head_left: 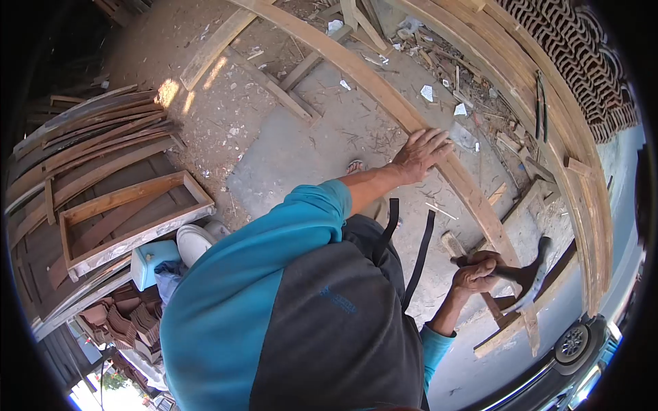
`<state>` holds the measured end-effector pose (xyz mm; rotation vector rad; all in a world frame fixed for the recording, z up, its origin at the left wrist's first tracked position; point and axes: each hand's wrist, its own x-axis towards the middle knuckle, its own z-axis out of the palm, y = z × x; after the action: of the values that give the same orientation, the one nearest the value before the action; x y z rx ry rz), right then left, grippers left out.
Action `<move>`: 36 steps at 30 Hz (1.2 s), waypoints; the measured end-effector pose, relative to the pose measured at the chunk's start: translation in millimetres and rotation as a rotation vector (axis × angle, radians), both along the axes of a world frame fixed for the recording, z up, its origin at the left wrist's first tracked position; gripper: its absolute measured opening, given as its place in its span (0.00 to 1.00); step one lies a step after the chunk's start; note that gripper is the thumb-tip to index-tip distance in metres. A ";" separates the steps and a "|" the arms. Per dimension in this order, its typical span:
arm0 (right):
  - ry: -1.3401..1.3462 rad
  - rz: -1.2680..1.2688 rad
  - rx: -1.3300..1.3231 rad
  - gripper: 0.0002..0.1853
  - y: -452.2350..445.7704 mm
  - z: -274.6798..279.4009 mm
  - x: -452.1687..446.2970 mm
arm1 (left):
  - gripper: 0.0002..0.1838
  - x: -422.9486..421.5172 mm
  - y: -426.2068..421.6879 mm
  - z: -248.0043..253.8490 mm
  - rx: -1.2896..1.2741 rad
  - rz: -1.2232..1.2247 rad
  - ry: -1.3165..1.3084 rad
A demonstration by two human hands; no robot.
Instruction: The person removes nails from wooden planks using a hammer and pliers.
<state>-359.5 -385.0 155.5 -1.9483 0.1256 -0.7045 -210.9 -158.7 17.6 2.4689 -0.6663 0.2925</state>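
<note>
A long wooden plank (356,65) runs diagonally from the top of the view down toward the lower right. My left hand (425,154) lies flat on its upper face, fingers stretched out. Farther down, near the plank's lower end, my right hand (474,275) is closed around the dark handle of an adze-like tool (529,275). Its head is curved and has a bright edge. The tool is above or beside the plank; whether it touches the wood I cannot tell.
Long boards (569,157) lie stacked at right, with dark long-handled pliers or cutters (541,106) on top. Roof tiles (582,61) stand behind. At left are piled planks (89,151), a wooden frame (137,219) and a light-blue box (152,264). A car wheel (571,342) shows lower right.
</note>
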 end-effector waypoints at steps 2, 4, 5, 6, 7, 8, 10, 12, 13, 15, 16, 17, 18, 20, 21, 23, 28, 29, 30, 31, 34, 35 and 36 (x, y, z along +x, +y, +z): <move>0.551 -0.111 -0.320 0.19 13.3 -41.7 -14.9 | 0.51 0.1 1.9 5.9 0.007 0.002 -0.005; 0.861 -0.041 -0.249 0.23 20.7 -70.5 -16.8 | 0.52 -3.0 3.0 11.9 0.012 -0.008 0.009; 0.846 -0.061 -0.249 0.24 21.6 -80.7 -16.1 | 0.53 -0.7 4.3 19.0 0.013 -0.035 0.067; 0.838 -0.078 -0.250 0.25 24.1 -82.3 -12.3 | 0.54 1.7 8.0 22.6 0.015 -0.059 0.132; 0.850 -0.071 -0.263 0.25 26.8 -83.9 -12.0 | 0.55 2.0 12.8 24.1 -0.011 -0.098 0.150; 0.875 -0.091 -0.209 0.27 27.5 -84.2 -12.7 | 0.55 -1.1 18.7 24.0 -0.029 -0.092 0.171; 0.903 -0.111 -0.189 0.30 29.6 -80.0 -9.6 | 0.51 4.4 30.0 29.7 -0.127 -0.229 0.207; 0.936 -0.202 -0.322 0.34 41.1 -87.2 -8.5 | 0.44 -1.3 58.2 27.3 -0.265 -0.239 0.150; 1.046 -0.231 -0.245 0.38 40.2 -95.0 -6.4 | 0.40 -9.3 76.8 21.7 -0.277 -0.283 0.285; 1.002 -0.243 -0.266 0.39 47.6 -98.7 -9.8 | 0.35 -32.7 126.5 14.3 -0.258 -0.282 0.551; 0.943 -0.267 -0.278 0.39 53.4 -96.2 -7.7 | 0.32 -48.9 159.3 12.1 -0.232 -0.232 0.680; 0.899 -0.261 -0.293 0.40 56.5 -98.0 -7.6 | 0.31 -64.5 192.2 -3.8 -0.232 -0.183 0.764; 0.900 -0.251 -0.305 0.40 54.2 -103.4 -9.2 | 0.30 -86.5 220.2 -40.5 -0.128 -0.051 0.839; 0.891 -0.268 -0.330 0.40 52.8 -113.2 -9.4 | 0.31 -118.3 284.3 -84.0 0.184 0.129 1.146; 0.954 -0.291 -0.310 0.39 76.4 -90.8 -2.3 | 0.31 -130.7 313.3 -100.6 0.204 0.152 1.201; 0.922 -0.306 -0.358 0.39 73.3 -106.6 -3.0 | 0.33 -163.7 363.2 -103.7 0.095 0.393 1.250; 0.968 -0.390 -0.406 0.39 71.4 -118.2 1.2 | 0.34 -231.8 425.6 -117.5 -0.181 0.843 1.232; 0.939 -0.401 -0.434 0.41 72.7 -122.4 1.6 | 0.34 -242.1 428.5 -122.3 -0.202 0.885 1.237; 0.953 -0.427 -0.441 0.42 73.8 -127.4 2.7 | 0.34 -253.9 430.7 -125.7 -0.217 0.926 1.247; 0.921 -0.353 -0.512 0.43 78.4 -131.5 1.9 | 0.34 -258.7 430.0 -123.5 -0.214 0.931 1.286; 0.946 -0.422 -0.201 0.41 116.6 -121.1 13.1 | 0.35 -260.1 436.9 -121.0 -0.158 0.752 1.335; 0.938 -0.487 -0.058 0.40 124.6 -117.8 20.5 | 0.36 -255.5 442.0 -122.5 -0.230 0.741 1.360; 0.928 -0.547 0.081 0.39 130.3 -114.2 27.8 | 0.36 -249.5 447.3 -121.7 -0.246 0.741 1.362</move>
<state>-331.7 -254.7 41.3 -2.0278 1.2606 -0.0613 -460.4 288.6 -104.1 1.9340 0.7915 -0.9211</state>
